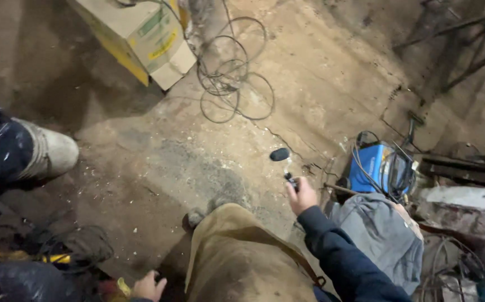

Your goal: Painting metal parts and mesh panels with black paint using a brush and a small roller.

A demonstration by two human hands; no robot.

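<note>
Right hand (301, 196) grip closed on small black tool (291, 181), tip protruding above fingers.

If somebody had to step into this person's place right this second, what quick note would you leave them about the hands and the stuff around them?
Right hand: raised out front, gripping a small dark object; what it is can't be told.
Left hand: low by the knee, fingers loose, holding nothing that shows, close to a yellow item.
Nearby: a small black oval object lies on the concrete floor just beyond the right hand; blue machine with cables to the right, grey bag beside it; coiled wire and cardboard box ahead.
Done or left: not visible.
</note>
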